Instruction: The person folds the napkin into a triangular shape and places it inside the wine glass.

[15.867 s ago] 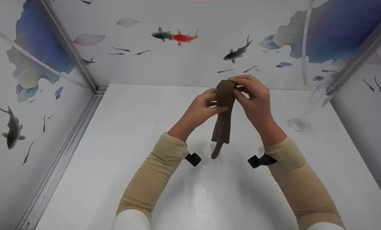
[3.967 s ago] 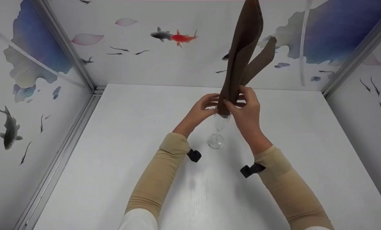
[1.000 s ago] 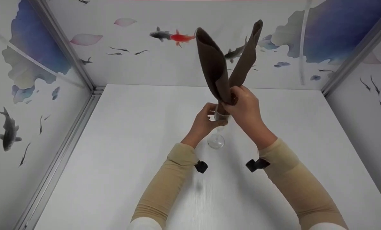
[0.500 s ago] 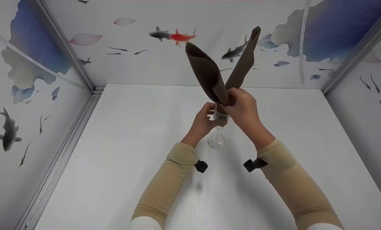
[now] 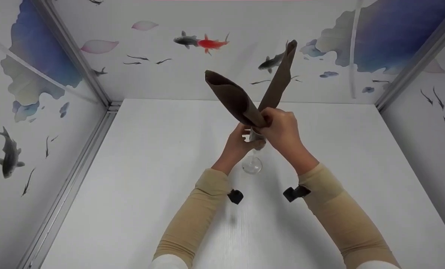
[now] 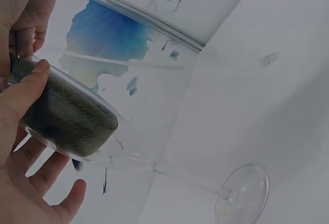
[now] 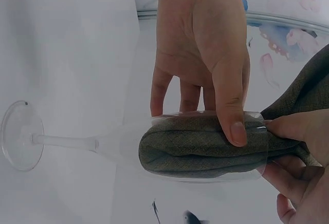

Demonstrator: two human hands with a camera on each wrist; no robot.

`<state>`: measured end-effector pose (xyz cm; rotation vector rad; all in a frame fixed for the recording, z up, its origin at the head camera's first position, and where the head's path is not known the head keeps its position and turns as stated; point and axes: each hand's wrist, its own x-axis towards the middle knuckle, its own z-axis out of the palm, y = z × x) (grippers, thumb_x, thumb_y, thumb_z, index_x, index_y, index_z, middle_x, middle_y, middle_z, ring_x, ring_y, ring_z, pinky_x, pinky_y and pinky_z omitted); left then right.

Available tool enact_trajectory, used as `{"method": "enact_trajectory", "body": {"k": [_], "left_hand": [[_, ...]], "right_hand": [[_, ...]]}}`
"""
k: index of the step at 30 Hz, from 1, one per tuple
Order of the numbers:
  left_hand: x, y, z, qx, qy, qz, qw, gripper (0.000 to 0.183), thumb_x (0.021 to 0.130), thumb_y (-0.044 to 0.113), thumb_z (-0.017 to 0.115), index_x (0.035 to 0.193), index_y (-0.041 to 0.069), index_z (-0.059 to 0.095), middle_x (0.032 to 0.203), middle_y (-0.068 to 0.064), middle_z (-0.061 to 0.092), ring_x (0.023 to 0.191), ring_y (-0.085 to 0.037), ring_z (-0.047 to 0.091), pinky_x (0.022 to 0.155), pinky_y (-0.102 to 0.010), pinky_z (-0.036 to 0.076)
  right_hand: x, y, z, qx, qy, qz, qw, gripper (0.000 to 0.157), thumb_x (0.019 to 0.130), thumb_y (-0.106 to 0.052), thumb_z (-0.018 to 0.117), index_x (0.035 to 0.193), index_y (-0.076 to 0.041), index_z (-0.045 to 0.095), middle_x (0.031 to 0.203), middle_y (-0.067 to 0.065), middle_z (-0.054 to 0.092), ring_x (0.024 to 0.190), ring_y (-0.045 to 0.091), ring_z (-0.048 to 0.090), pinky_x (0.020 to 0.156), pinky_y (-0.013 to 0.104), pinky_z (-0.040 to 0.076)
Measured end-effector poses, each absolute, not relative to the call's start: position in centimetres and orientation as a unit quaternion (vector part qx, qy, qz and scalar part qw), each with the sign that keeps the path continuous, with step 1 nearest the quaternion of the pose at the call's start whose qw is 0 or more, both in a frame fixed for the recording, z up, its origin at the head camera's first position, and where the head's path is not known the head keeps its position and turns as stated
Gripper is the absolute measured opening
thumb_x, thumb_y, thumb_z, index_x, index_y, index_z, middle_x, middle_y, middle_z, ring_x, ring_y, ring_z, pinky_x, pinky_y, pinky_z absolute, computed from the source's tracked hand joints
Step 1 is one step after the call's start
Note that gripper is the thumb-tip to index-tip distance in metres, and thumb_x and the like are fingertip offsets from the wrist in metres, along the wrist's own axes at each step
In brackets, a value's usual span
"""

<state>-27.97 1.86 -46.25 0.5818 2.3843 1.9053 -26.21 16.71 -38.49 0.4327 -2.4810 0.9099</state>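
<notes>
A clear champagne flute (image 5: 252, 165) stands on the white table in the head view. My left hand (image 5: 237, 147) grips its bowl near the rim, thumb across the near side, as the right wrist view shows too. A folded brown cloth napkin (image 5: 232, 99) has its bunched lower end inside the bowl (image 7: 131, 144). Above the rim it spreads into two rolled leaves, one leaning left and wide at the mouth, the other rising narrower to the right. My right hand (image 5: 282, 129) pinches the napkin just over the rim. In the left wrist view, the rounded napkin end (image 6: 77, 116) sits partway down the glass.
The white tabletop (image 5: 162, 149) runs up to a back wall (image 5: 151, 82) painted with fish and petals. Side walls with metal corner rails (image 5: 77, 56) enclose it. A small black wrist camera (image 5: 235, 196) is on each forearm.
Over the last second the napkin's left leaf has tilted down and left, and the right leaf has sunk lower. My right hand has moved slightly down and left; my left hand stays on the flute.
</notes>
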Motion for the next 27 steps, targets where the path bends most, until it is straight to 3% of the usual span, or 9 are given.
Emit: {"method": "enact_trajectory", "body": {"k": [7, 14, 21, 27], "left_hand": [[-27.5, 2.3, -46.4, 0.166, 0.773, 0.612, 0.016, 0.064, 0.082, 0.028, 0.080, 0.137, 0.022, 0.050, 0.130, 0.008, 0.054, 0.116, -0.013, 0.050, 0.096, -0.037, 0.044], [-27.5, 2.8, -46.9, 0.171, 0.784, 0.596, -0.020, 0.069, 0.078, 0.019, 0.084, 0.135, 0.013, 0.046, 0.128, 0.000, 0.052, 0.114, -0.014, 0.050, 0.094, -0.024, 0.042], [-27.7, 2.4, -46.7, 0.150, 0.774, 0.616, 0.003, 0.053, 0.083, 0.015, 0.080, 0.128, 0.013, 0.053, 0.128, -0.003, 0.056, 0.114, -0.020, 0.054, 0.096, -0.038, 0.046], [-28.5, 2.0, -46.6, 0.152, 0.780, 0.606, 0.026, 0.056, 0.086, 0.017, 0.076, 0.136, 0.014, 0.052, 0.135, -0.002, 0.054, 0.122, -0.022, 0.053, 0.101, -0.039, 0.042]], "right_hand": [[-26.4, 16.6, -38.6, 0.164, -0.904, 0.325, 0.222, 0.015, 0.073, -0.001, 0.082, 0.081, -0.007, 0.071, 0.074, 0.006, 0.069, 0.065, 0.020, 0.062, 0.059, 0.036, 0.048], [-26.4, 16.7, -38.7, 0.152, -0.906, 0.333, 0.214, 0.016, 0.074, -0.002, 0.082, 0.086, -0.006, 0.071, 0.078, 0.006, 0.070, 0.071, 0.021, 0.065, 0.064, 0.039, 0.051], [-26.4, 16.2, -38.9, 0.140, -0.898, 0.335, 0.249, 0.020, 0.073, -0.004, 0.083, 0.089, -0.006, 0.072, 0.083, 0.008, 0.069, 0.077, 0.023, 0.066, 0.075, 0.043, 0.047], [-26.4, 15.8, -38.9, 0.112, -0.901, 0.331, 0.258, 0.020, 0.075, -0.008, 0.082, 0.093, -0.007, 0.071, 0.085, 0.007, 0.068, 0.081, 0.021, 0.064, 0.078, 0.048, 0.039]]}}
